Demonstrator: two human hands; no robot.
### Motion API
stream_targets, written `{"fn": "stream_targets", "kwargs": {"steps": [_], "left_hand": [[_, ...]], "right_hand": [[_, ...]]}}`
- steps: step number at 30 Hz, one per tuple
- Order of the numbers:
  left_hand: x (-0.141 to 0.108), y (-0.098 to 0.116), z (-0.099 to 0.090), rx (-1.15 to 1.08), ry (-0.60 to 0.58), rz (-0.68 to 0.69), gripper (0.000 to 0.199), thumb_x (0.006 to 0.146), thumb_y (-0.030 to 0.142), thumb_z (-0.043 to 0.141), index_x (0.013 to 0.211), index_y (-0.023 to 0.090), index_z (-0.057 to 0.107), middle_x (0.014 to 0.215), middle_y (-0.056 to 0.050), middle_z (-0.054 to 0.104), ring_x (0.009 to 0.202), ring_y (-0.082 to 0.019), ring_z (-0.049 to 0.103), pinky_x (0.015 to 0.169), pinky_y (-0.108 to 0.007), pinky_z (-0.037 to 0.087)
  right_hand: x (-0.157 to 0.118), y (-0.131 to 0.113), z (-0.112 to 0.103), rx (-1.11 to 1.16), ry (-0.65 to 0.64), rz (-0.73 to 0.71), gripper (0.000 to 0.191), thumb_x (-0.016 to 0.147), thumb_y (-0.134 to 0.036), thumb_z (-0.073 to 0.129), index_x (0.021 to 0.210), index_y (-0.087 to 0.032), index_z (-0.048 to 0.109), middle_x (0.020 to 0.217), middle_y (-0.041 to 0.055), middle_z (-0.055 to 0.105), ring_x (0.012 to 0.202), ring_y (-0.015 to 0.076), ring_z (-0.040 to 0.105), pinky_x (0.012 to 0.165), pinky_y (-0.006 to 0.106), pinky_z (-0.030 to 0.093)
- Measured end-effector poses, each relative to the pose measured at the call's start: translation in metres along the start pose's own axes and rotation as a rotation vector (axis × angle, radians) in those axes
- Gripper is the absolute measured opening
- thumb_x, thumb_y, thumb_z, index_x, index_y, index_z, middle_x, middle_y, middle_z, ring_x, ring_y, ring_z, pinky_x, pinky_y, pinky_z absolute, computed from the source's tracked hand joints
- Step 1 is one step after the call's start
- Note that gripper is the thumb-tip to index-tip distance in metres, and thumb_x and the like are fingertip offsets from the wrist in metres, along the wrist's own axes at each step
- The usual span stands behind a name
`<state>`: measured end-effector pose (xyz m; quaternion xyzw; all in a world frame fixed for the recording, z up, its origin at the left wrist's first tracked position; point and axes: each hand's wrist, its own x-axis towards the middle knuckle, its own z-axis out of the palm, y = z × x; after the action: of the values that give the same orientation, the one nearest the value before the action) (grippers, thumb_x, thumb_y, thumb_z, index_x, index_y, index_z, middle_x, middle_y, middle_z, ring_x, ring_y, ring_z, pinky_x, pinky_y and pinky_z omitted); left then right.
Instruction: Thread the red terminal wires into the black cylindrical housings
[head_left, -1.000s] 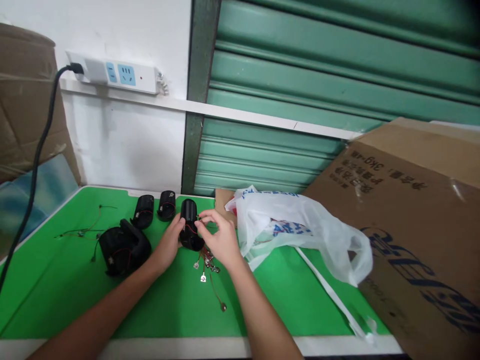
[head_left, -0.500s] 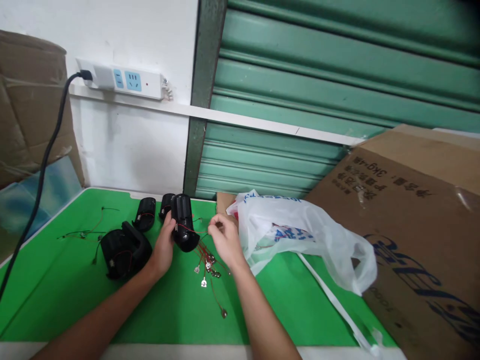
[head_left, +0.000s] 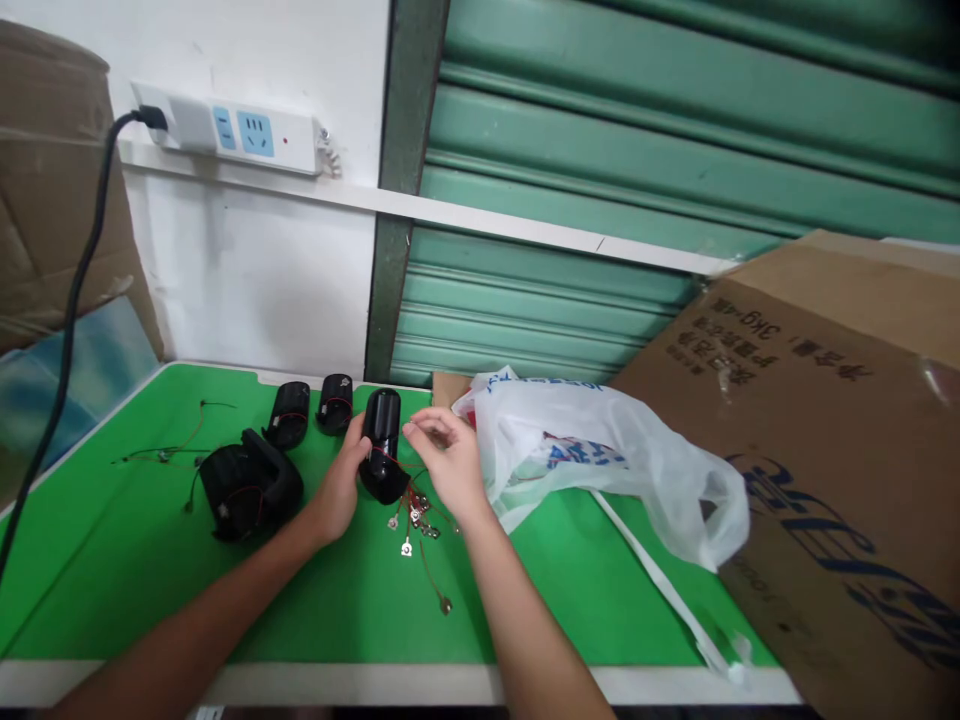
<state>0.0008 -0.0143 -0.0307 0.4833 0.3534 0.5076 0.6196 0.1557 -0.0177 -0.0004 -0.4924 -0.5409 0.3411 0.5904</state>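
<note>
Your left hand grips the black housing by its left side, thumb over the near face, and holds it roughly upright above the back half of the green tabletop; whether its lower end touches the surface, you cannot tell from here. Your right hand is just beside the housing's right side, thumb and forefinger drawn close together, but any wire end between the tips is too small to make out. A thin red wire crosses the housing and runs out to the right, beneath those fingers. The step in hand seems to be working with the wiring on this piece. Below it lies the cluster of leads with metal contacts, and one single lead rests nearer to you. To your left, the handled housing and two smaller housings each show a red wire as well. The next move probably calls for a steady left grip and a fine right pinch, with the wire kept free of the leads beneath; a hard tug could strain so thin a wire.
</note>
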Motion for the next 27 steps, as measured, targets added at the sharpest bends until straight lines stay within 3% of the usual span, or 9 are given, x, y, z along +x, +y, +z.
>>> {"fn": "stream_targets", "kwargs": {"steps": [3,7,15,21,27], "left_hand": [[-0.001,0.003,0.003,-0.031,-0.003,-0.08,0.086,0.08,0.068,0.06,0.15,0.023,0.04,0.159,-0.008,0.044,0.147,-0.033,0.038,0.121,-0.044,0.033],[0.0,0.002,0.003,-0.074,0.027,-0.137,0.09,0.076,0.067,0.063,0.151,0.024,0.037,0.154,-0.009,0.05,0.139,-0.034,0.048,0.114,-0.047,0.041],[0.005,-0.007,0.001,-0.099,0.017,-0.086,0.075,0.079,0.059,0.063,0.143,0.023,0.047,0.15,-0.008,0.054,0.14,-0.031,0.047,0.12,-0.045,0.035],[0.008,-0.017,-0.004,0.019,-0.014,0.011,0.058,0.09,0.051,0.049,0.139,0.02,0.053,0.145,-0.008,0.058,0.138,-0.029,0.049,0.121,-0.044,0.034],[0.006,-0.014,-0.007,0.236,-0.005,0.08,0.053,0.097,0.047,0.039,0.139,0.017,0.052,0.148,-0.01,0.055,0.143,-0.027,0.044,0.122,-0.04,0.03]], "right_hand": [[-0.006,-0.003,0.002,-0.145,0.012,-0.157,0.012,0.086,-0.032,0.07,0.091,-0.023,0.076,0.086,0.0024,0.076,0.082,0.0199,0.07,0.081,0.034,0.054],[-0.01,-0.005,0.004,-0.241,0.002,-0.241,0.013,0.089,-0.028,0.069,0.096,-0.026,0.079,0.093,0.0022,0.079,0.088,0.0216,0.072,0.086,0.036,0.055],[-0.013,-0.013,0.006,-0.285,-0.113,-0.327,0.02,0.094,-0.023,0.059,0.1,-0.024,0.078,0.092,0.0043,0.072,0.086,0.0178,0.068,0.081,0.031,0.054],[-0.014,-0.01,0.001,-0.462,-0.21,-0.381,0.024,0.096,-0.022,0.055,0.114,-0.023,0.071,0.093,0.0048,0.071,0.088,0.0205,0.066,0.085,0.034,0.052],[-0.012,-0.011,-0.002,-0.532,-0.241,-0.475,0.015,0.097,-0.023,0.056,0.095,-0.024,0.071,0.091,0.0051,0.072,0.087,0.0219,0.067,0.084,0.036,0.052]]}}
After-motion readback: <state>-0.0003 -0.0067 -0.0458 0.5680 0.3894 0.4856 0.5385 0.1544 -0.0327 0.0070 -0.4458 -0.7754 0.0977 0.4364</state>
